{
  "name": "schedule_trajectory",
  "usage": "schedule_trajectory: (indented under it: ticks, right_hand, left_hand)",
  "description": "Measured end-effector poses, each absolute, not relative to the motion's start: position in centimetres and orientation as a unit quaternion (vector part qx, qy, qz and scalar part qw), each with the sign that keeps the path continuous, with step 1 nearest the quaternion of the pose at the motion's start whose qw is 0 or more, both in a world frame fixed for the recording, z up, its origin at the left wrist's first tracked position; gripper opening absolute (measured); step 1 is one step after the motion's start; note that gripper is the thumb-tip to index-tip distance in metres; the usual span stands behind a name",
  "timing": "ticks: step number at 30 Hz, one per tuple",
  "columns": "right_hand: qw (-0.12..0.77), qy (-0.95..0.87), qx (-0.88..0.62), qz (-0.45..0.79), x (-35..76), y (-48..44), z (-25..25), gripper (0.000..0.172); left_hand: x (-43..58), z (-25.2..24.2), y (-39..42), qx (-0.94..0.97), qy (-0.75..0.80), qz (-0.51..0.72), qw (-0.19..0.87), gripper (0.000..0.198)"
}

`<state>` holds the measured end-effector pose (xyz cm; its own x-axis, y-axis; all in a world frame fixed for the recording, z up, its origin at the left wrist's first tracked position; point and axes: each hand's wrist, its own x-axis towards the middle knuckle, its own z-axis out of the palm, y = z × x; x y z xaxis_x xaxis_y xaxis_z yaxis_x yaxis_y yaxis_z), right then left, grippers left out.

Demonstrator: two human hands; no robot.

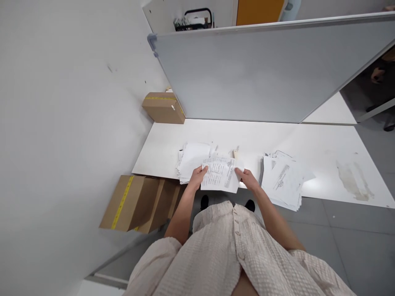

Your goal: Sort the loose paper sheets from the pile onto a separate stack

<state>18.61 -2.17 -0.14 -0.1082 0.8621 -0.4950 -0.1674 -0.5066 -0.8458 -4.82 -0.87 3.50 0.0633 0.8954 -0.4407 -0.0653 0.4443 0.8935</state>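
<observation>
Between my two hands is a printed sheet of paper (219,176), with lines of text and a round stamp-like mark near its right side. My left hand (197,178) pinches its left edge, thumb on top. At the right edge my right hand (247,178) grips it the same way. Whether more than one sheet is held, I cannot tell. A stack of papers (194,155) lies to the left, partly behind the held sheet. To the right a second stack (282,181) with printed top sheets overhangs the table's front edge. A small tan object (235,154) sits just behind the sheet.
The white table (247,133) runs along a grey-white upright panel (247,74). A cardboard box (165,109) stands at its back left corner. More open cardboard boxes (123,201) are below the left end. A brownish stain (354,179) marks the table's right part.
</observation>
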Motion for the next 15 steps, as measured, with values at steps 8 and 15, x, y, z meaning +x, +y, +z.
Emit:
schedule_trajectory:
  ticks: [8,15]
  right_hand:
    - [0.408,-0.397,-0.752,0.332,23.5,-2.3,2.2,0.034]
    - [0.405,-0.517,-0.612,0.441,17.0,-2.8,4.8,0.036]
  left_hand:
    - [-6.1,3.8,-0.1,0.472,0.608,0.425,0.477,0.041]
    - [0.7,6.2,-2.6,0.718,0.552,0.267,0.329,0.045]
